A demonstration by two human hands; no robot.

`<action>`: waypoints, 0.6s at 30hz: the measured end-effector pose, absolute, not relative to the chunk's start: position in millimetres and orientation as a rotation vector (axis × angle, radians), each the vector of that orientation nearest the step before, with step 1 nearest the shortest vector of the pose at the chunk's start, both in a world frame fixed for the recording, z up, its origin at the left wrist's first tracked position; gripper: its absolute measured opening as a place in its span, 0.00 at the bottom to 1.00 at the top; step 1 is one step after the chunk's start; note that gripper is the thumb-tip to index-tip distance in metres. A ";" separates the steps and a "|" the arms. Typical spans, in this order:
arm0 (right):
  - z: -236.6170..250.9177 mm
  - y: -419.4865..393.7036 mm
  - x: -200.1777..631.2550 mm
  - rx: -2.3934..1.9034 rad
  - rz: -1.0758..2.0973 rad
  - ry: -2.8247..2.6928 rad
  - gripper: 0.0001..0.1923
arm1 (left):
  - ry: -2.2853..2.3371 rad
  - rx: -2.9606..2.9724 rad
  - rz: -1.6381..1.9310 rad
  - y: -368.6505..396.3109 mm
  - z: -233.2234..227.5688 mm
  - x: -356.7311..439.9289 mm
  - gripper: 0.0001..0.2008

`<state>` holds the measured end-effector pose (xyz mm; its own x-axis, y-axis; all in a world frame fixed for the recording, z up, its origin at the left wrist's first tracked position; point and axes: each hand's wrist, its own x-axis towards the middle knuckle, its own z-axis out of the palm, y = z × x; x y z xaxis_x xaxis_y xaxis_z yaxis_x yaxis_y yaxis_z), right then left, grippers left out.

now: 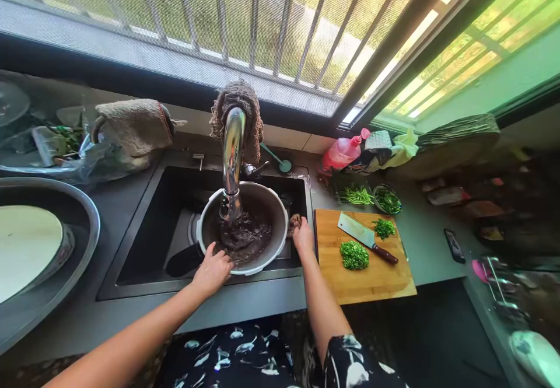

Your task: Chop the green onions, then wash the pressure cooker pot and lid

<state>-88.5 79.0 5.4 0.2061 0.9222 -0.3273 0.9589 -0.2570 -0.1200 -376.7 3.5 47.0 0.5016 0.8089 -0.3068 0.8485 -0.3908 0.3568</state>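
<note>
A metal pot (279, 242) with a black handle (184, 261) sits in the dark sink (153, 219). Dark-looking, rippling water fills its bottom, under the spout of a chrome faucet (234, 149). My left hand (213, 271) grips the near left rim, thumb and fingers over the edge. At the pot's right side, my right hand (303, 237) is closed on a brown scrubbing cloth (294, 223), partly hidden by the fingers. Whether that cloth touches the pot wall, I cannot tell.
Right of the sink, a cutting board (328, 277) bears a cleaver (356, 229) and chopped greens (354, 255). Behind it stand a pink soap bottle (343, 153) and a container of green stalks (355, 194). A large metal basin (94, 230) is at left. A shaggy brown cloth (251, 99) hangs over the faucet.
</note>
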 end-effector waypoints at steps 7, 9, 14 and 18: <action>9.4 87.5 -90.2 2.221 -0.589 1.753 0.16 | 1.349 2.519 -0.067 6.1 42.4 -376.1 0.07; 31.9 119.3 -80.6 2.333 -0.524 1.711 0.15 | 1.352 2.536 -0.015 10.7 40.2 -374.0 0.06; 121.9 229.1 -66.9 2.503 -0.214 1.871 0.20 | 1.377 2.520 -0.046 20.4 42.6 -368.0 0.05; 143.7 246.4 -85.8 2.424 -0.093 2.005 0.31 | 1.374 2.496 -0.093 18.9 45.9 -367.1 0.04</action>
